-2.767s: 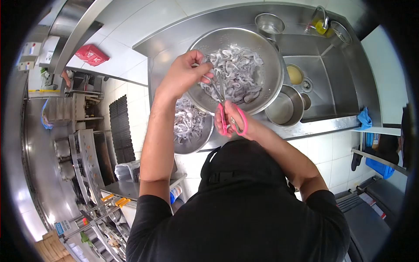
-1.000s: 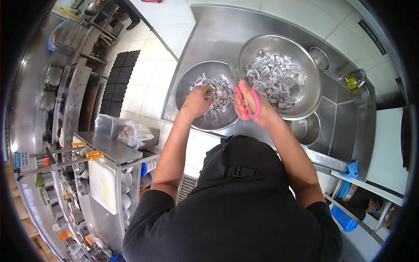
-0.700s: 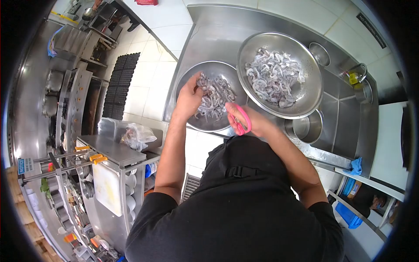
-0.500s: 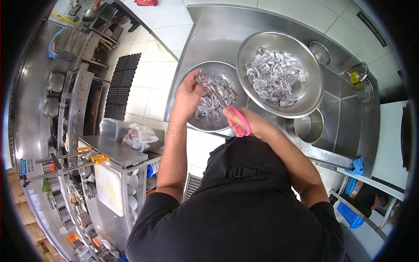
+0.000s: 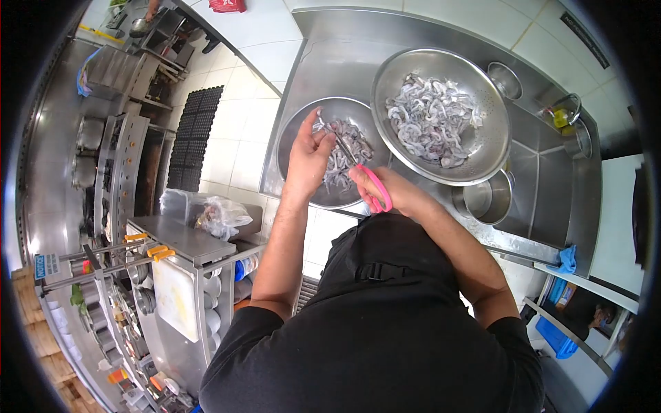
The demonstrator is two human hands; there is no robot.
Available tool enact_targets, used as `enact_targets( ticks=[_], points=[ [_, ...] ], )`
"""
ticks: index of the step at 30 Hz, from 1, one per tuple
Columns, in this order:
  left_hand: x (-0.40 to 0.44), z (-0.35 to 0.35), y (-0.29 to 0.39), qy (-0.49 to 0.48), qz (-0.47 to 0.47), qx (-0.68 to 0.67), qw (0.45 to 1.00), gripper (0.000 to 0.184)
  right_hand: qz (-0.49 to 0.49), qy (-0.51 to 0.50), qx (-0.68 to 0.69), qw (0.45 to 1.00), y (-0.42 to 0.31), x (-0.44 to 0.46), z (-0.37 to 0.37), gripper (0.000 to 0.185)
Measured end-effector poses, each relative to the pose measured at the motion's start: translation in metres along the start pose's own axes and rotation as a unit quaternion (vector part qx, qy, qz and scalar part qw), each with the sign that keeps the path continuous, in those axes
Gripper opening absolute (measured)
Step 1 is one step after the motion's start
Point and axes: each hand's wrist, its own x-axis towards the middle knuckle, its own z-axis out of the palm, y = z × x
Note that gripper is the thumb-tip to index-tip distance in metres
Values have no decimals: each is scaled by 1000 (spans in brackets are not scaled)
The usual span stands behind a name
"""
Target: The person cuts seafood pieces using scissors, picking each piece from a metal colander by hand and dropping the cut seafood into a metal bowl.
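Observation:
Pink-handled scissors (image 5: 377,187) are in my right hand (image 5: 382,189), fingers closed round the loops, blades pointing up and left over the smaller steel bowl (image 5: 284,148). My left hand (image 5: 310,153) is above that bowl's left side, pinching a small greyish piece near the blade tips. Below both hands, grey-white seafood pieces (image 5: 351,141) lie in the bowl; they look like shrimp or squid, too small to tell. Right beside it stands a larger perforated steel bowl (image 5: 492,148), tilted, holding a heap of similar pieces (image 5: 434,120).
A steel pot (image 5: 485,199) and a sink basin (image 5: 551,186) lie to the right, with a small round container (image 5: 505,80) behind. A blue cloth (image 5: 567,260) hangs at the sink's front edge. At the left are a steel side table (image 5: 186,237) and a plastic bag (image 5: 224,217).
Both hands have moved from the larger bowl to the smaller one. My left hand has lately shifted slightly right, and the scissor blades now reach up to its fingers. The view has turned.

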Motion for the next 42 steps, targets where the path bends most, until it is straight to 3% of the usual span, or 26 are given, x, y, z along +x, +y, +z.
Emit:
enact_targets(
  ticks=[3,6,9,12,15,18,24,27,36,42],
  points=[
    [-2,5,-7,23,8,-10,1000,65,10,15,13,1000,2,2,0,72],
    [-4,2,-16,29,59,124,990,70,11,48,6,999,2,1,3,69],
    [-5,6,-12,71,105,162,979,75,3,61,-3,998,2,1,1,66],
    [-12,4,13,64,-19,177,982,82,4,63,-8,998,0,1,2,64],
    [-14,-2,23,89,-36,383,919,94,0,67,-12,998,-1,0,2,63],
    [-16,-6,21,122,0,499,858,83,4,76,-24,997,-1,-2,2,64],
    [-14,-3,16,122,163,460,864,32,11,82,-38,996,2,0,3,67],
    [-11,1,10,69,169,376,909,29,17,83,-47,995,3,0,3,67],
    [-8,6,-2,92,103,304,943,19,23,100,-140,985,5,1,-2,75],
    [0,-9,-14,38,31,212,976,19,13,119,-256,959,-1,-2,-4,80]
  ],
)
